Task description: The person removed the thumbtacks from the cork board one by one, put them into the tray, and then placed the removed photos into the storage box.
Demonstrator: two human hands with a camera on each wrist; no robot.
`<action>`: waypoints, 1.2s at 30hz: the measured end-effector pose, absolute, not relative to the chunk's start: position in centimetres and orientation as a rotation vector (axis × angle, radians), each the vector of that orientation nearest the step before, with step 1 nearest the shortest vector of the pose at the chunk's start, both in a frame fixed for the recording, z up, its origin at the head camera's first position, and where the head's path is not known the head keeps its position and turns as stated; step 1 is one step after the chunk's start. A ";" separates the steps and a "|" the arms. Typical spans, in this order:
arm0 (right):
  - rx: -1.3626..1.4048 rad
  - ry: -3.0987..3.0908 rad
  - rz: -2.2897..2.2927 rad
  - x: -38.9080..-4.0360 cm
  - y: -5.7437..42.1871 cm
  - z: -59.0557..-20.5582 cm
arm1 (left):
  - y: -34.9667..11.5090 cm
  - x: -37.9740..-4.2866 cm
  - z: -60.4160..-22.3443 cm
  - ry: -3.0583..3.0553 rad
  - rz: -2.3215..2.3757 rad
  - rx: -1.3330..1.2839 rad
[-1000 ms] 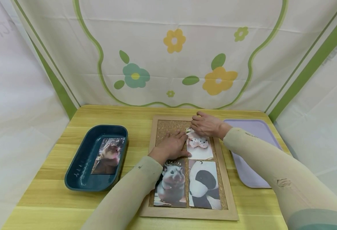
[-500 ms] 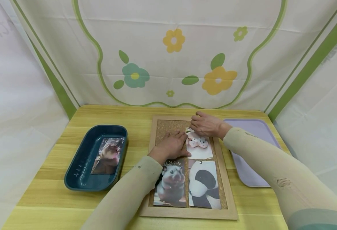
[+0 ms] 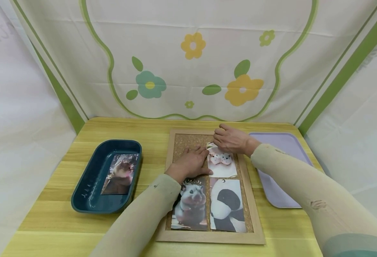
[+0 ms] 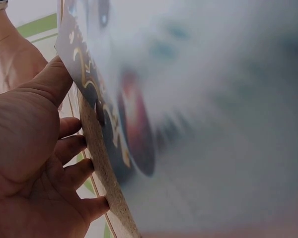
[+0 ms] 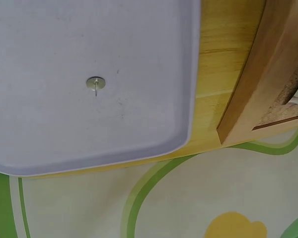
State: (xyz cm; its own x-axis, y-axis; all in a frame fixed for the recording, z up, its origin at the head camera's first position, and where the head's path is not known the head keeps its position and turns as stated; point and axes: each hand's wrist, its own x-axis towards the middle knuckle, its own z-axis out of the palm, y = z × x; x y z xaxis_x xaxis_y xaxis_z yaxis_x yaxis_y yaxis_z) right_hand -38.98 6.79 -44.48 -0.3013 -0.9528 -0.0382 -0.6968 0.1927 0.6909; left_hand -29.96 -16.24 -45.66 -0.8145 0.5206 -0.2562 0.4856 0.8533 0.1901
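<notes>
1. Presently, head view: the left hand [image 3: 191, 164] lies with fingers spread on the cork board [image 3: 185, 140], its thumb over the left edge of the white photo [image 3: 222, 170].
2. Head view: the right hand [image 3: 231, 140] has its fingers bent over the top of the white photo; tips hidden, cannot tell whether they pinch anything.
3. Head view: below the left hand, grey animal photo [image 3: 192, 208]; beside it, nearer the body than both hands, panda photo [image 3: 227, 205] with a silver pin [image 3: 223, 181] near its top edge.
4. Head view: well left of the left hand, blue bin [image 3: 83, 189] containing a brown animal photo [image 3: 121, 176]. Just right of the right hand, purple tray [image 3: 281, 194].
5. Left wrist view: left fingers splayed, tips at the board; a blurred photo surface fills the right side.
6. Right wrist view: a thumbtack [image 5: 95, 83] on the purple tray, beside the board's wooden frame [image 5: 256, 74].
</notes>
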 end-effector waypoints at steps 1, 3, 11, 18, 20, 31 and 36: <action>1.538 -2.072 -0.855 -39.0 6.8 -44.5 | -16.2 -30.0 -45.7 2.729 0.167 0.758; 1.525 -2.075 -0.831 -38.9 6.9 -44.5 | -16.2 -30.1 -46.0 2.734 0.176 0.765; 1.466 -2.092 -0.723 -38.6 7.4 -44.6 | -16.1 -29.9 -45.8 2.737 0.162 0.767; 1.431 -2.081 -0.676 -38.5 7.6 -44.6 | -16.2 -30.1 -46.0 2.737 0.172 0.757; 1.419 -2.091 -0.673 -38.4 7.7 -44.6 | -16.2 -30.3 -46.3 2.732 0.189 0.755; 1.352 -2.076 -0.647 -37.9 8.5 -44.1 | -16.2 -30.9 -47.2 2.713 0.246 0.753; 1.334 -2.074 -0.589 -37.6 9.2 -44.0 | -16.3 -30.0 -45.7 2.725 0.208 0.761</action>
